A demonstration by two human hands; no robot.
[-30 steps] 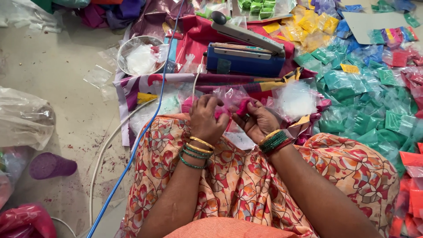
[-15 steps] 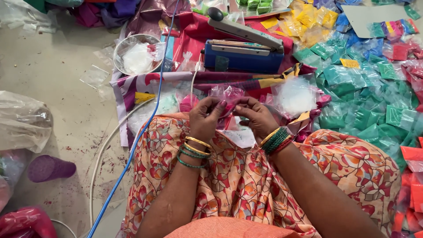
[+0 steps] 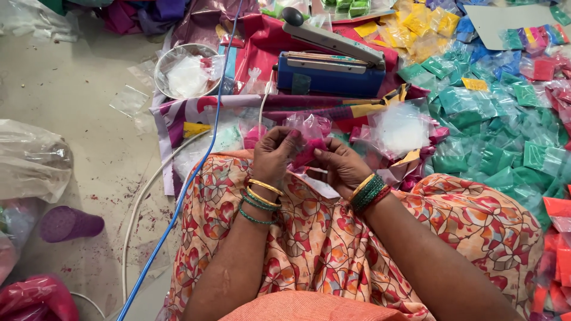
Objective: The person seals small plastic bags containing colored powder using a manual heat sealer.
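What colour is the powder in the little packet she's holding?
Bright pink, inside a small clear packet pinched between left hand and right hand; the head view shows it.

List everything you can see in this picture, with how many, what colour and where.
small clear packet of pink powder: one, pink, held between both hands above the lap
heat sealer: one, blue body with grey arm, ahead of the hands
steel bowl: one, silver, holding clear bags, upper left
green packets: many, green, heaped at right
yellow packets: several, yellow, top right
red-orange packets: a few, far right edge
blue cable: one, blue, running from the top down left of the lap
white cable: one, white, curving on the floor
purple cup: one, purple, lying at left
left hand: gold and green bangles, pinching the packet
right hand: green and red bangles, pinching the packet
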